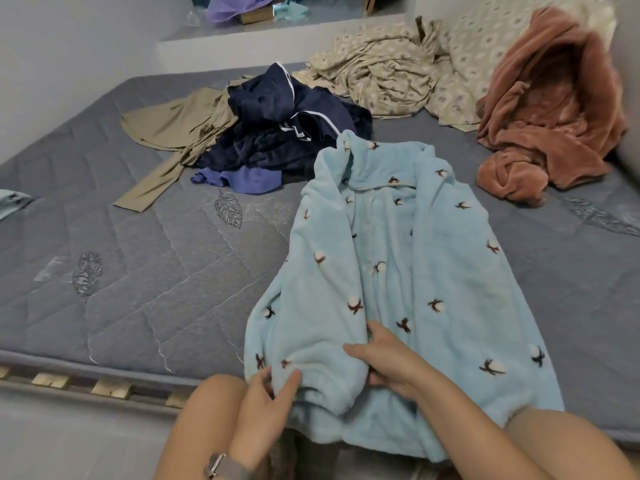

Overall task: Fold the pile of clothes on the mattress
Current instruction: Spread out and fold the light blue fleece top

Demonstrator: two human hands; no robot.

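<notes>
Mattress: the grey quilted mattress (138, 271) with stitched leaf shapes fills most of the frame and bears all the clothes.
Pile: the pile of clothes (277, 133) sits upper centre, a dark navy garment (294, 126) with white piping on top, a khaki garment (173, 140) spreading left and a purple-blue piece (242, 180) at its near edge.
Fleece top: the light blue fleece top (398, 271) with small brown-and-white cotton motifs lies flat at centre right, collar toward the pile, hem over the mattress's near edge.
Left hand: the left hand (266, 400), lower centre, pinches the top's folded left sleeve cuff between thumb and fingers.
Right hand: the right hand (388, 362) grips a fold of the top just right of that sleeve, fingers curled into the fabric.
Other fabric: a patterned beige sheet (398, 74) and a pink fleece garment (547, 116) are at upper right.
</notes>
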